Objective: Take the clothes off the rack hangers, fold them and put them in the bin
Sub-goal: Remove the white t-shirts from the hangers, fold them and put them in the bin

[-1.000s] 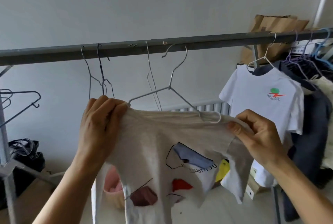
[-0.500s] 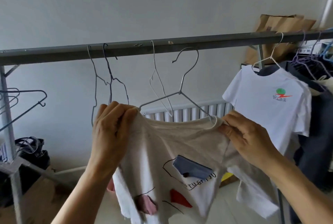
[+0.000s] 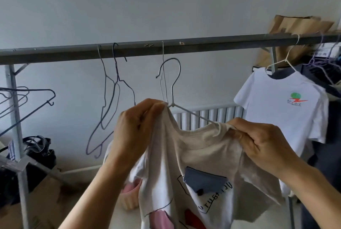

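A light grey T-shirt (image 3: 199,162) with blue, red and pink patches is on a white wire hanger (image 3: 175,85) whose hook is below the grey rack bar (image 3: 203,45), off it. My left hand (image 3: 136,132) grips the shirt's left shoulder at the hanger's neck. My right hand (image 3: 262,144) pinches the right shoulder over the hanger's arm. A white T-shirt (image 3: 284,107) with a green and red logo hangs on the bar at the right. A pink bin (image 3: 130,195) shows on the floor behind the grey shirt.
Empty wire hangers (image 3: 112,99) dangle from the bar at centre left, more on the side post (image 3: 25,97). Dark garments (image 3: 328,85) crowd the far right. A brown paper bag (image 3: 295,31) stands behind the bar, a radiator (image 3: 208,116) on the wall, cardboard and a dark bag (image 3: 36,153) lower left.
The hanger's hook has come off the bar and stands upright below it. Both hands have moved closer together, bunching the shirt's shoulders toward the collar.
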A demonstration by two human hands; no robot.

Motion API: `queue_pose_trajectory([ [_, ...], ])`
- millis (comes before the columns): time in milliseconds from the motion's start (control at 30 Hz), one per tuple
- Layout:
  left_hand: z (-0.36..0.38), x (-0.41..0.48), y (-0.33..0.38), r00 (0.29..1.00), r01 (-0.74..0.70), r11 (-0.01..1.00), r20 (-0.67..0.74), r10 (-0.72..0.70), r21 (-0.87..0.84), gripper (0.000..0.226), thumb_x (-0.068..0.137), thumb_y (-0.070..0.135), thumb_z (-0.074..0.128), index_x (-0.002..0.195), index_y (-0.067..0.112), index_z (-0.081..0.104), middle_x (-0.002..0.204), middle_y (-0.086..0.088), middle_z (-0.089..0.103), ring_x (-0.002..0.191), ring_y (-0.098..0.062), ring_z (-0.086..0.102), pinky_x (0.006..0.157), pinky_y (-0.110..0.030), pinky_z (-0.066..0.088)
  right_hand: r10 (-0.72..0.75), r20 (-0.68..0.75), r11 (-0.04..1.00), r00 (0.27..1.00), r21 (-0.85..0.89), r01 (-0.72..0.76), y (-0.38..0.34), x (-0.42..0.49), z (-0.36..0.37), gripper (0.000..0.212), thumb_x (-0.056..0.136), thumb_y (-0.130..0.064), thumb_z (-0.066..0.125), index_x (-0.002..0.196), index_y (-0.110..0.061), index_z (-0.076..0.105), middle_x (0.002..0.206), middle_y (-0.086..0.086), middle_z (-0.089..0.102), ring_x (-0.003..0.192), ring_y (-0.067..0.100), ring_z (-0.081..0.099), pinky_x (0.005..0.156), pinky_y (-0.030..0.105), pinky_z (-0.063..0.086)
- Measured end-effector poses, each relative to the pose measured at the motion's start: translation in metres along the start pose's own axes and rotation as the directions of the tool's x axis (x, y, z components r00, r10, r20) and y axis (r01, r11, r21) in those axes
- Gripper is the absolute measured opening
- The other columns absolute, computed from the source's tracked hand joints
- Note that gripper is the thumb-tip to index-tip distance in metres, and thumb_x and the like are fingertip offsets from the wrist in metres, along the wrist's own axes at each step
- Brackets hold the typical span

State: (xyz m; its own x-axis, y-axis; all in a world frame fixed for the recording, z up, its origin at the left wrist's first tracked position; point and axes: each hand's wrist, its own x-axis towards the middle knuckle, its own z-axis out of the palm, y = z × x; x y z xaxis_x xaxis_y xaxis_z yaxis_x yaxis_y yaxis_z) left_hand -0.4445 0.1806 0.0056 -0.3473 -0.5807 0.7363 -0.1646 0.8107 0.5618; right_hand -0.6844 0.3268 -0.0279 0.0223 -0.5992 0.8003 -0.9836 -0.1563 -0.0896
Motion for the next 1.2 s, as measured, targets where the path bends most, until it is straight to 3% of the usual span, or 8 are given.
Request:
queue_pose_trajectory([
  [200, -0.001, -0.006, 0.001, 0.999, -0.018, 0.997, -0.032, 0.021, 0.078, 0.012, 0.095, 0.021, 0.059, 0.088, 0.029, 0.064, 0.086, 0.031, 0.064, 0.078, 0.008, 0.061, 0.063, -0.007, 0.042, 0.185, 0.031, 0.956, 0.982, 0.228, -0.187, -0.001, -0.002, -0.001, 0.039, 0.094, -0.061, 0.037, 0.079, -0.028, 0.051, 0.056, -0.01, 0.048, 0.049, 0.006, 0.044, 0.049, 0.023, 0.04],
  [300, -0.008, -0.005, -0.003, 0.987, 0.077, 0.994, -0.145, -0.065, 0.076, 0.019, 0.095, 0.025, 0.059, 0.076, 0.022, 0.057, 0.072, 0.014, 0.063, 0.067, 0.005, 0.056, 0.056, -0.009, 0.039, 0.327, -0.012, 0.881, 0.945, 0.366, -0.3, 0.004, -0.004, -0.009, 0.044, 0.092, -0.054, 0.042, 0.069, -0.016, 0.046, 0.052, -0.001, 0.034, 0.048, 0.005, 0.031, 0.047, 0.027, 0.032],
  [433, -0.016, -0.004, -0.005, 0.959, 0.154, 0.987, -0.247, -0.141, 0.037, 0.027, 0.097, 0.027, 0.056, 0.071, 0.023, 0.05, 0.064, 0.006, 0.055, 0.059, -0.005, 0.048, 0.056, -0.024, 0.04, 0.435, -0.081, 0.841, 0.897, 0.391, -0.373, 0.011, -0.015, -0.008, 0.041, 0.095, -0.049, 0.042, 0.072, -0.015, 0.051, 0.056, 0.001, 0.039, 0.051, 0.008, 0.032, 0.049, 0.02, 0.03],
  [567, -0.009, -0.007, -0.001, 0.961, 0.153, 0.988, -0.233, -0.149, 0.0, 0.026, 0.097, 0.024, 0.055, 0.071, 0.023, 0.049, 0.063, 0.006, 0.051, 0.058, -0.004, 0.045, 0.054, -0.021, 0.036, 0.466, 0.069, 0.81, 0.882, 0.367, -0.457, 0.004, -0.021, -0.001, 0.055, 0.083, -0.075, 0.041, 0.078, -0.025, 0.061, 0.061, -0.007, 0.055, 0.055, 0.009, 0.047, 0.054, 0.027, 0.042],
  [667, -0.002, -0.013, 0.002, 0.97, 0.141, 0.99, -0.198, -0.14, -0.013, 0.025, 0.096, 0.022, 0.057, 0.071, 0.02, 0.051, 0.06, 0.008, 0.05, 0.056, -0.004, 0.046, 0.051, -0.015, 0.036, 0.489, 0.132, 0.678, 0.862, 0.565, -0.471, -0.009, -0.01, -0.004, 0.056, 0.076, -0.079, 0.046, 0.092, -0.03, 0.066, 0.079, -0.011, 0.066, 0.068, 0.003, 0.057, 0.064, 0.011, 0.044],
  [800, 0.005, -0.022, 0.003, 0.968, 0.163, 0.981, -0.177, -0.18, -0.106, 0.026, 0.095, 0.018, 0.058, 0.07, 0.018, 0.053, 0.056, 0.012, 0.05, 0.05, -0.005, 0.042, 0.046, -0.012, 0.031, 0.563, 0.18, 0.489, 0.807, 0.715, -0.5, -0.022, 0.001, -0.003, 0.068, 0.07, -0.083, 0.052, 0.09, -0.019, 0.063, 0.072, 0.017, 0.056, 0.056, 0.014, 0.046, 0.047, 0.021, 0.037],
  [967, 0.007, -0.038, 0.007, 0.961, 0.193, 0.968, -0.168, -0.219, -0.159, 0.026, 0.093, 0.016, 0.06, 0.068, 0.01, 0.055, 0.056, 0.009, 0.049, 0.05, -0.005, 0.043, 0.046, -0.011, 0.031, 0.672, 0.239, 0.291, 0.701, 0.785, -0.547, -0.029, 0.004, 0.001, 0.052, 0.073, -0.071, 0.062, 0.089, -0.022, 0.064, 0.069, 0.007, 0.058, 0.052, 0.009, 0.044, 0.042, 0.016, 0.034],
  [1200, 0.011, -0.059, 0.007, 0.962, 0.231, 0.955, -0.102, -0.252, -0.187, 0.024, 0.091, 0.02, 0.063, 0.068, 0.015, 0.061, 0.056, 0.003, 0.052, 0.051, -0.005, 0.041, 0.048, -0.015, 0.032, 0.56, 0.291, 0.319, 0.775, 0.788, -0.527, -0.035, -0.002, -0.011, 0.058, 0.056, -0.074, 0.073, 0.053, -0.02, 0.053, 0.053, -0.002, 0.043, 0.04, 0.006, 0.027, 0.038, 0.016, 0.024],
])
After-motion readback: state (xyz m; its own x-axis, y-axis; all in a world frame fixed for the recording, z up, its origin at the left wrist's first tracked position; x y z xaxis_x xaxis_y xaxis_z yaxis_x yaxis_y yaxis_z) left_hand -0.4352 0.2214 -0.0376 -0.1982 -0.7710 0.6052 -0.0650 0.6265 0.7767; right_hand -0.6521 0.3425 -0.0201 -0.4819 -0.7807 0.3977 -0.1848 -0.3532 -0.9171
